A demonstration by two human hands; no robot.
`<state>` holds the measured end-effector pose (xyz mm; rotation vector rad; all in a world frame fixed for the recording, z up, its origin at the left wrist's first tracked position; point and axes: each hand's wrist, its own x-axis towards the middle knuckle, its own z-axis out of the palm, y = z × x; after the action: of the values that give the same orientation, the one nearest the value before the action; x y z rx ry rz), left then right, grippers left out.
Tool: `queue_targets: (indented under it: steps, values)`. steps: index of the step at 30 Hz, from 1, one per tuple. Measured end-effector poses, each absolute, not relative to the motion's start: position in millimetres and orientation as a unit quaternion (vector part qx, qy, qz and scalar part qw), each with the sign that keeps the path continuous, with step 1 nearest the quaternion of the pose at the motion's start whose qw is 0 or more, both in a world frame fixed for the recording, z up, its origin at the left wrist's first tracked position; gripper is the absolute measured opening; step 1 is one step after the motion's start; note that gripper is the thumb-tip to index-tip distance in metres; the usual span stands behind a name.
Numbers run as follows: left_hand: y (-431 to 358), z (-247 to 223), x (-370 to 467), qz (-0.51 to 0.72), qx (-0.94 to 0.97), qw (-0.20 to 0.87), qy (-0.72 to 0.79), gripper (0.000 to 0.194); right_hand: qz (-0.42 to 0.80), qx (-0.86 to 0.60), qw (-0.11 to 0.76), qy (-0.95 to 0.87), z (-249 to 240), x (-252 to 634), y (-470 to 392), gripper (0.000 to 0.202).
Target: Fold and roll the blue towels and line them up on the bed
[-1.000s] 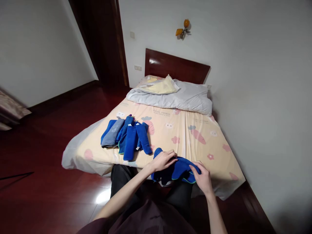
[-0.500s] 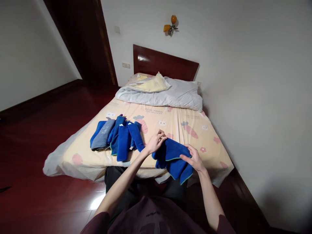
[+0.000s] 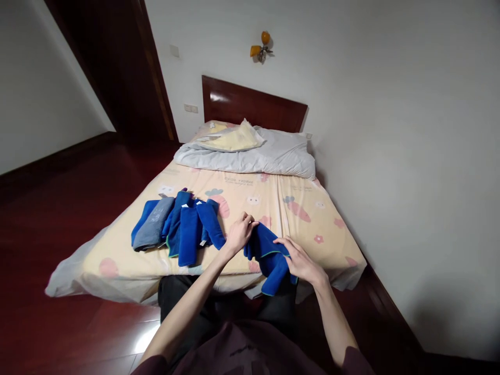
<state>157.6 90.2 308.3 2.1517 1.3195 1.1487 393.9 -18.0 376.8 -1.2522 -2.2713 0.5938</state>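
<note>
A blue towel with a green edge hangs between my two hands over the near edge of the bed, its lower part loose and crumpled. My left hand pinches its upper left corner. On the right side, my right hand grips the cloth with the thumb and fingers, and part of the towel is hidden behind it. Left of my hands lie several folded blue towels side by side, some with white tags. A folded grey towel rests at the left of that group.
The bed has a yellow sheet with carrot prints. A grey quilt and a pale yellow cloth lie by the dark wooden headboard. White wall stands at the right; dark red floor is at the left.
My right hand has moved inward toward my left, so the towel between them is bunched narrower. My left hand keeps its pinch. The view has shifted slightly to the right.
</note>
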Motion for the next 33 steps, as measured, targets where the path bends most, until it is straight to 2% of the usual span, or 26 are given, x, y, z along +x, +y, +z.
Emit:
queue_targets:
  steps: [3,8,10,13,17,21,24,27,33]
  values:
    - [91.3,307.7,158.1,0.447,0.728,0.229,0.466,0.028,0.185,-0.462,0.257,-0.828,373.0,393.9,-15.9,0.075]
    - [63.3,324.3,168.3,0.444,0.681,0.473,0.339,0.03,0.13,-0.455,0.349,-0.809,368.1,387.9,-5.3,0.04]
    - [47.2,332.3,173.1,0.413,0.701,0.504,0.29,0.03,0.127,-0.464,0.356,-0.801,368.6,384.1,-3.3,0.028]
    - [30.5,333.9,179.2,0.389,0.75,0.457,0.278,0.029,0.122,-0.499,0.338,-0.789,368.6,380.5,-2.8,0.019]
    - [23.9,316.6,181.6,0.395,0.775,0.377,0.317,0.013,0.106,-0.558,0.311,-0.762,364.7,383.1,-3.6,0.025]
    - [17.1,304.6,184.8,0.412,0.769,0.35,0.34,0.016,0.098,-0.602,0.287,-0.739,358.6,385.9,-3.5,0.028]
    - [11.9,304.2,194.5,0.415,0.764,0.362,0.335,0.025,0.103,-0.604,0.282,-0.738,355.2,382.7,-3.2,0.03]
    - [16.7,302.4,202.4,0.409,0.77,0.359,0.334,0.02,0.11,-0.596,0.282,-0.744,355.7,379.4,-4.5,0.032]
    - [46.1,277.5,177.0,0.354,0.799,0.307,0.377,0.024,0.171,-0.58,0.318,-0.73,360.7,393.5,-16.1,0.04]
